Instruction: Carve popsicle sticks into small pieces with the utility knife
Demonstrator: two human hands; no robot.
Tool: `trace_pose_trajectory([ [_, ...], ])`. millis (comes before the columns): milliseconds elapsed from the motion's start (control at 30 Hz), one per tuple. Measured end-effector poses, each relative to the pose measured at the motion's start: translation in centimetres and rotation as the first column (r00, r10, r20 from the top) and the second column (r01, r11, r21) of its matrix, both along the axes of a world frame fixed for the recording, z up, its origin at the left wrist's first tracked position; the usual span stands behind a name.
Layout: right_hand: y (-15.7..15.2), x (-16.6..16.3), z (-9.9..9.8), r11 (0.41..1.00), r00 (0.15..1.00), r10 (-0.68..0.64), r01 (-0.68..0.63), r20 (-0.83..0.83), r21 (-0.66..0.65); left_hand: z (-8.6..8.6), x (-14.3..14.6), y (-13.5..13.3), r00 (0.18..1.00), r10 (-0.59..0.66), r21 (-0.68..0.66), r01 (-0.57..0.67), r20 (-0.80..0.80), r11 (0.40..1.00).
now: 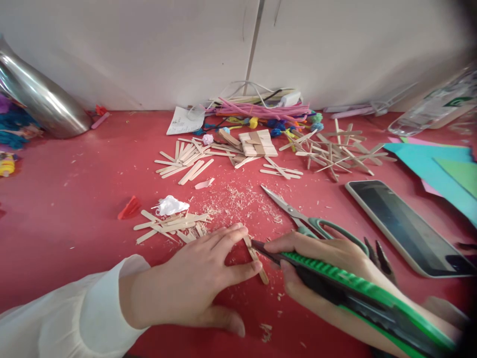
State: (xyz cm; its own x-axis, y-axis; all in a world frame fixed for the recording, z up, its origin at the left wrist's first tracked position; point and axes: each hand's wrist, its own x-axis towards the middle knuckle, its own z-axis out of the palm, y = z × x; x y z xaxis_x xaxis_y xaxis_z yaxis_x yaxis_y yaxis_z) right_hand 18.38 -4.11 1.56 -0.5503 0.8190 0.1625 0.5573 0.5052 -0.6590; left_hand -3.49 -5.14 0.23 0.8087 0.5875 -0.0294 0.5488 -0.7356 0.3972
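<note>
My left hand (197,278) lies spread on the red table, its fingertips pressing a wooden craft stick (263,273) down against the surface. Wrapped in my right hand (324,258) is a green and black utility knife (346,283). The knife's tip meets the stick between my left fingers, around its upper part. Behind my right hand lies a pair of scissors (286,203) with green handles, blades pointing up and left. Wood shavings (238,199) are scattered beyond my fingertips. A small pile of cut craft sticks (171,226) is just beyond my left hand.
More craft sticks (190,156), a banded bundle (259,144) and a loose heap (335,151) spread across the back. Pink pipe cleaners (257,109) lie by the wall. A phone (402,223) and coloured paper (428,159) are at right, a steel flask (44,94) at far left.
</note>
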Motion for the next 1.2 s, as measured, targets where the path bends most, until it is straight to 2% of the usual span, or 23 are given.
trace_pose_trajectory([
  [167, 0.3, -0.2, 0.2, 1.000, 0.999, 0.028, -0.028, 0.027, 0.000, 0.1, 0.2, 0.1, 1.000, -0.006, -0.001, 0.006, -0.012, 1.000],
  [367, 1.4, 0.0, 0.5, 0.984, 0.999, -0.028, 0.033, 0.031, -0.173, 0.4, 0.5, 0.0, 0.997, -0.001, -0.018, 0.000, -0.074, 1.000],
  [500, 1.7, 0.0, 0.7, 0.974, 0.999, -0.035, 0.033, -0.002, -0.224, 0.5, 0.5, 0.0, 0.997, -0.001, -0.003, 0.001, -0.074, 1.000],
  [600, 1.1, -0.2, 0.6, 0.987, 0.998, -0.048, 0.055, 0.046, -0.150, 0.6, 0.5, 0.1, 0.997, -0.003, -0.020, 0.001, -0.076, 1.000],
  [733, 0.7, -0.1, 0.3, 0.998, 1.000, -0.018, 0.019, 0.022, -0.056, 0.5, 0.5, 0.1, 0.998, -0.003, -0.023, 0.002, -0.057, 1.000],
  [867, 1.5, 0.2, 0.2, 0.981, 0.991, -0.135, 0.130, -0.024, -0.142, 0.1, 0.3, 0.0, 1.000, -0.001, 0.005, 0.001, -0.020, 1.000],
  [933, 1.8, 0.3, 0.2, 0.976, 0.984, -0.172, 0.164, -0.042, -0.145, -0.1, 0.2, 0.0, 1.000, -0.003, 0.012, 0.003, -0.022, 1.000],
  [1100, 1.0, 0.4, -0.1, 0.982, 0.981, -0.191, 0.191, -0.043, 0.003, -0.3, 0.0, 0.1, 0.999, -0.016, 0.008, 0.016, -0.038, 1.000],
  [1200, 0.5, 0.6, -0.4, 0.988, 0.987, -0.143, 0.146, -0.071, 0.046, -0.2, 0.0, 0.1, 0.999, -0.019, 0.008, 0.019, -0.040, 1.000],
])
